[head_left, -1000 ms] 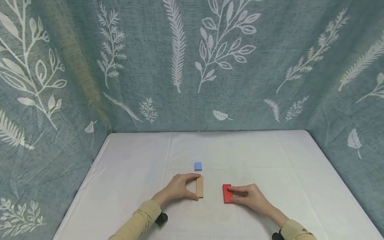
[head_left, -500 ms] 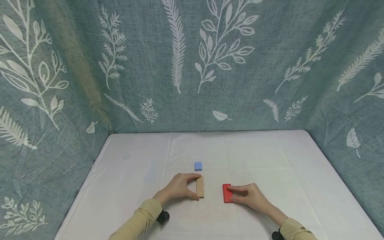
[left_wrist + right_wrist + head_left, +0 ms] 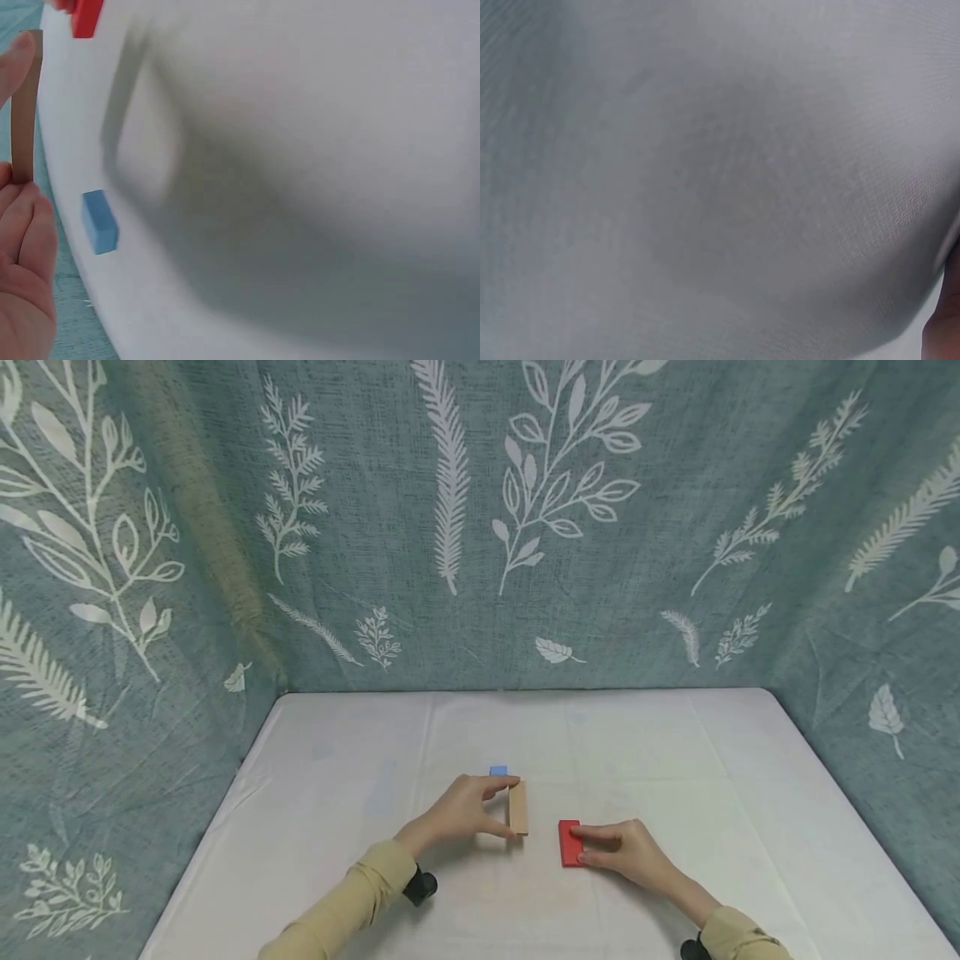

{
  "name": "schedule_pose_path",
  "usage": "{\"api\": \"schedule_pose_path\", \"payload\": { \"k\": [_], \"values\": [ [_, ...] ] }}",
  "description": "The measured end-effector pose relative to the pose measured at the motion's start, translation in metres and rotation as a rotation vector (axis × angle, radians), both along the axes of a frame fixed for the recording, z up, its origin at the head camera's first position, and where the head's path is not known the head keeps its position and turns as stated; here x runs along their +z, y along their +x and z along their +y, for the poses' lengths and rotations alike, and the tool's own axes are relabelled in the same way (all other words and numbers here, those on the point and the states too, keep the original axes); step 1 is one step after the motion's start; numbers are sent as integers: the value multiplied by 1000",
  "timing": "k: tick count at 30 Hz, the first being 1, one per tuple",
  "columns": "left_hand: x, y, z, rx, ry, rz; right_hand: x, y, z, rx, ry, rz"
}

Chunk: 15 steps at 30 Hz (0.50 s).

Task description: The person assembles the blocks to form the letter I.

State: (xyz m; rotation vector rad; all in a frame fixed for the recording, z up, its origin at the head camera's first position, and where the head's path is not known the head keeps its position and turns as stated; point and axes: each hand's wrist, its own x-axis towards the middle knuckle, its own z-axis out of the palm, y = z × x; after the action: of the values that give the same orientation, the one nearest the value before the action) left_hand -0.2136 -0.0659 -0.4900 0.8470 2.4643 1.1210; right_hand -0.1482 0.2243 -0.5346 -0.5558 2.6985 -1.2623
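My left hand [image 3: 461,810] holds a plain wooden block [image 3: 518,808] end to end between thumb and fingers. In the left wrist view this wooden block [image 3: 25,112] is up off the white cloth, its shadow falling well apart from it. A small blue block [image 3: 498,770] lies just behind the left hand, partly covered by its fingers in the head view. To the right, my right hand [image 3: 628,853] pinches the right side of a red block [image 3: 570,843] that lies on the table. Only cloth and an edge of the hand show in the right wrist view.
The table [image 3: 360,735] is covered in a white cloth with creases. A blue-green curtain [image 3: 480,527] with white leaf prints stands along its back and both sides. Dark wrist cameras sit under both cuffs.
My left hand has lifted the wooden block and carried it a little right and away from me, now overlapping the blue block. The right hand and the red block stay put.
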Motion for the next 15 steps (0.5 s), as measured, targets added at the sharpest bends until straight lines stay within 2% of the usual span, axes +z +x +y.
{"api": "schedule_pose_path", "payload": {
  "k": [7, 15],
  "values": [
    [14, -11, 7, 14, 14, 35, -1, -1, 0, -2, 9, -16],
    [25, -21, 15, 25, 38, 21, -1, 0, -1, 1, 6, -1]
  ]
}}
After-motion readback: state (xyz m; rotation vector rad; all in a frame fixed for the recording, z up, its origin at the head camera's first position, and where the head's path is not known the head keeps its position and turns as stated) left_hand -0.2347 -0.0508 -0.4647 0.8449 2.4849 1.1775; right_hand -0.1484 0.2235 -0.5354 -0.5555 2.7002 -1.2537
